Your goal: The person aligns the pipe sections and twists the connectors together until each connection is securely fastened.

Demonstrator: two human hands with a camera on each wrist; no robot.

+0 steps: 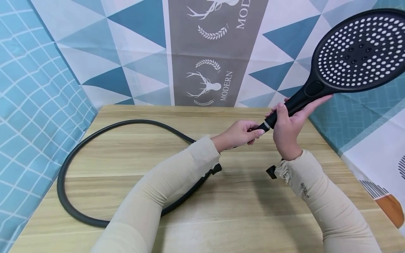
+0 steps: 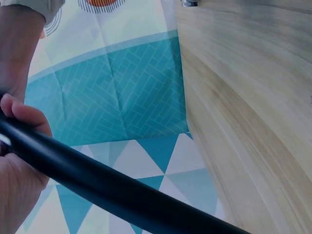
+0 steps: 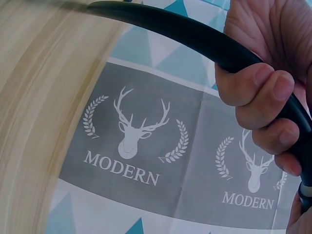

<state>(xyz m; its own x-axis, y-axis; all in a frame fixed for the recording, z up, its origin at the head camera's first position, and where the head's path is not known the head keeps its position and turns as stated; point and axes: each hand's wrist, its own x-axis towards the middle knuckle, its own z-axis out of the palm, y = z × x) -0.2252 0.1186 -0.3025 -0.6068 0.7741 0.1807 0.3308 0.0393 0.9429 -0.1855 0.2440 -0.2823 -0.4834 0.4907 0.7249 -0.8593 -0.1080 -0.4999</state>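
Observation:
A large black shower head [image 1: 360, 49], its face full of pale nozzle dots, is raised at the right of the head view. My right hand [image 1: 287, 130] grips its handle, and the right wrist view shows the curled fingers [image 3: 265, 95] around it. Just below the pale ring at the handle's base, my left hand [image 1: 240, 133] pinches the dark end piece. From there a black hose [image 1: 63, 175] runs behind the left sleeve and loops over the tabletop. In the left wrist view a thick black tube [image 2: 122, 195] crosses close to the camera.
The pale wooden tabletop [image 1: 221, 218] lies beneath both arms. Patterned cloth walls [image 1: 202, 52] enclose its back and sides. A small black piece [image 1: 216, 169] shows by the left sleeve and another black piece [image 1: 271, 172] by the right cuff; I cannot tell what they are.

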